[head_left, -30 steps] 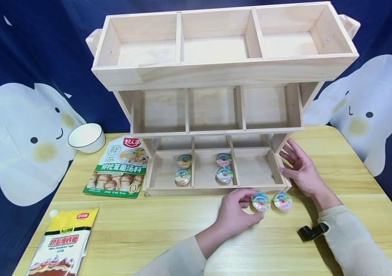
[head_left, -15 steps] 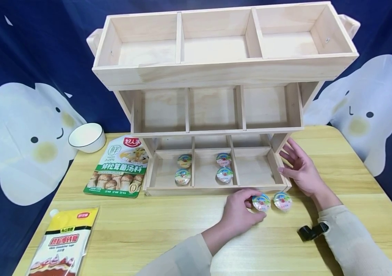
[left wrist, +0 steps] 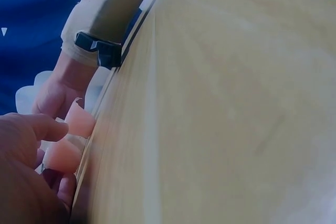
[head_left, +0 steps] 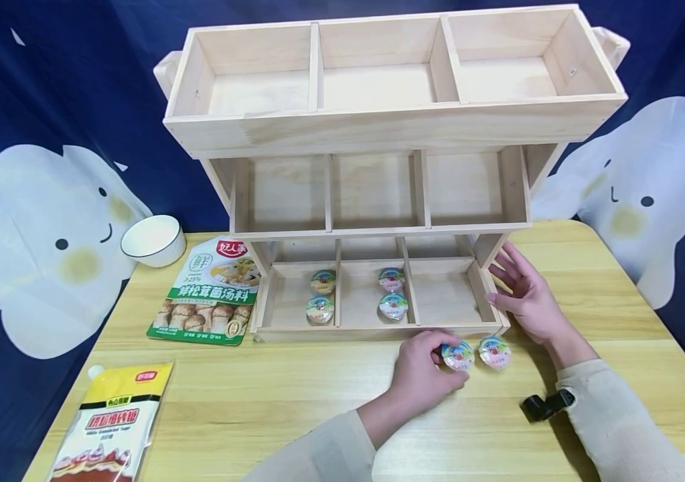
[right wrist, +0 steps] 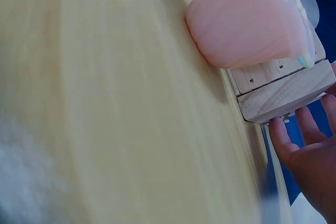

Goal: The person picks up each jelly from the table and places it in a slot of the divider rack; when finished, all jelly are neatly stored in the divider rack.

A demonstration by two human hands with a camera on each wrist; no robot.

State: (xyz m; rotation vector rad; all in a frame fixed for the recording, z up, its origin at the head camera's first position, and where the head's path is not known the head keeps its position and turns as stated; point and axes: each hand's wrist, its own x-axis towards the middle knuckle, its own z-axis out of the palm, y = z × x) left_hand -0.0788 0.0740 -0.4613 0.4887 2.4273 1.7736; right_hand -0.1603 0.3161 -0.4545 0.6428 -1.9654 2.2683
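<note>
My left hand is at the table, its thumb and fingers around a small jelly cup with a blue printed lid. In the left wrist view, its pink body shows between the thumb and fingers. Just to the right stands another pink jelly cup, filling the top of the right wrist view. My right hand rests against the right end of the wooden bottom drawer, fingers loosely spread. Two jelly cups lie in the drawer's left compartment, two in the middle one.
The tiered wooden rack rises behind the hands, its upper trays divided in three. To the left are a green-white soup packet, a white bowl and a yellow-topped sugar bag. A black camera sits on the right sleeve.
My left hand has moved slightly right, closing its thumb and fingers in around the nearer jelly cup. The right hand and the other cups stay where they were.
</note>
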